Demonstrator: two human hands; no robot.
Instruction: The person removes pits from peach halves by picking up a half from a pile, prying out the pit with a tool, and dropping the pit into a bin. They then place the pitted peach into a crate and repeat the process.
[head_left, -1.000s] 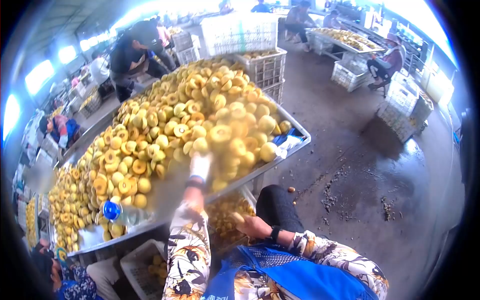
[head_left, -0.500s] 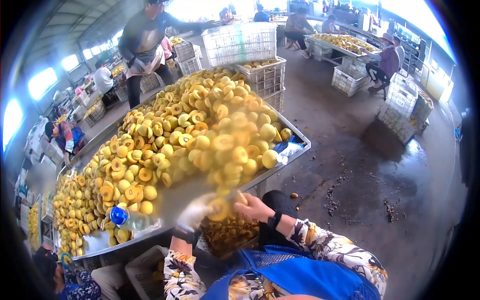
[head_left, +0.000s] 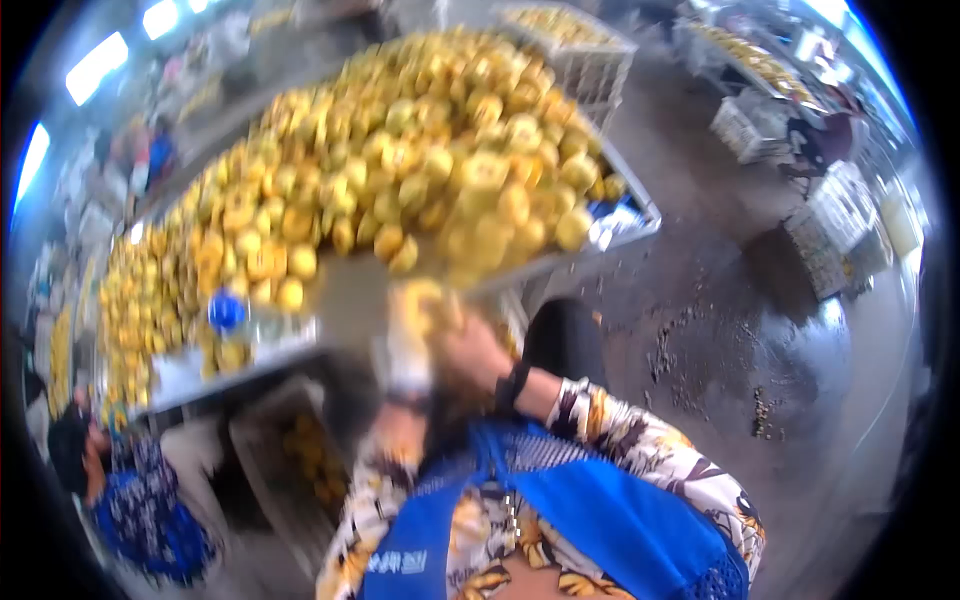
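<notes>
A big heap of halved yellow fruit (head_left: 400, 170) covers the metal table (head_left: 362, 305) in front of me. At the table's near edge my left hand (head_left: 408, 345), in a white glove, is closed on a yellow fruit piece (head_left: 425, 298). My bare right hand (head_left: 475, 345) touches the other side of that piece, its fingers curled in and blurred; whether it grips the fruit or something else is hidden. A bottle with a blue cap (head_left: 227, 312) lies on the table to the left.
A crate with fruit (head_left: 290, 440) is at the lower left, beside a seated person in blue (head_left: 150, 500). White crates (head_left: 600, 75) stand behind the table. More crates (head_left: 835, 225) are at the right, on the wet floor (head_left: 690, 330).
The view has tilted down, so the table sits higher and the standing person has left the frame. Both hands remain together near the fruit piece, slightly higher in view.
</notes>
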